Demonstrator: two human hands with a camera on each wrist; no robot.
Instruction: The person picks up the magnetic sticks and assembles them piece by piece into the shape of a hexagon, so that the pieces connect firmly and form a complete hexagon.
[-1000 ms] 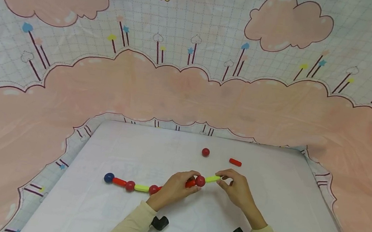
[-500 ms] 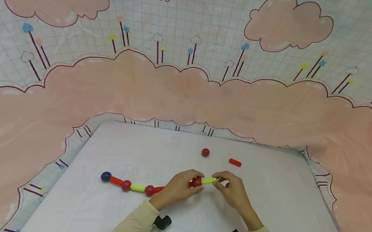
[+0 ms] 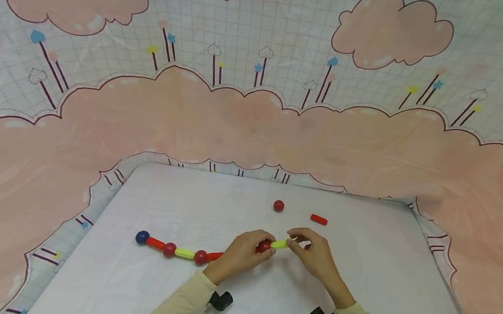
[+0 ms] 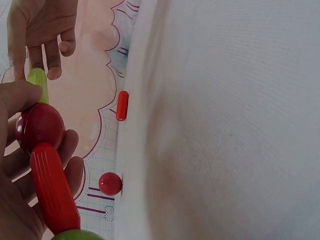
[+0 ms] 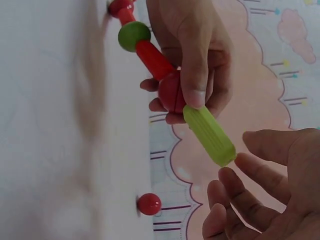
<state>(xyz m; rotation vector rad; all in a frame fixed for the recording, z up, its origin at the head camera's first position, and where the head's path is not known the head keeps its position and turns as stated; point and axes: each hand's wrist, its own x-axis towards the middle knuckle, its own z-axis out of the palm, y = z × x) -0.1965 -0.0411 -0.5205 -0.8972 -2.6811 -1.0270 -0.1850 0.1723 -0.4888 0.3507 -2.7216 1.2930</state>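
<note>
My left hand (image 3: 238, 255) grips a red ball (image 5: 170, 94) at the near end of a chain of balls and rods. A yellow-green rod (image 5: 210, 136) sticks out of that ball toward my right hand (image 3: 318, 258). In the right wrist view, the fingers of this hand are loosely spread, with a fingertip right at the rod's free end and the thumb apart from it. Behind the gripped ball come a red rod (image 4: 54, 185) and a green ball (image 5: 134, 36). Farther left, the chain runs along the table to a blue ball (image 3: 142, 237); my left hand hides its middle.
A loose red ball (image 3: 278, 206) lies on the white table (image 3: 207, 201) beyond my hands. Right of it is a loose red rod (image 3: 318, 219). A patterned cloth (image 3: 256, 120) hangs behind the table and shows along its sides.
The chain's blue-ball end has slid a little to the left. The gripped ball and the yellow-green rod have shifted left, and my right hand has moved left with them.
</note>
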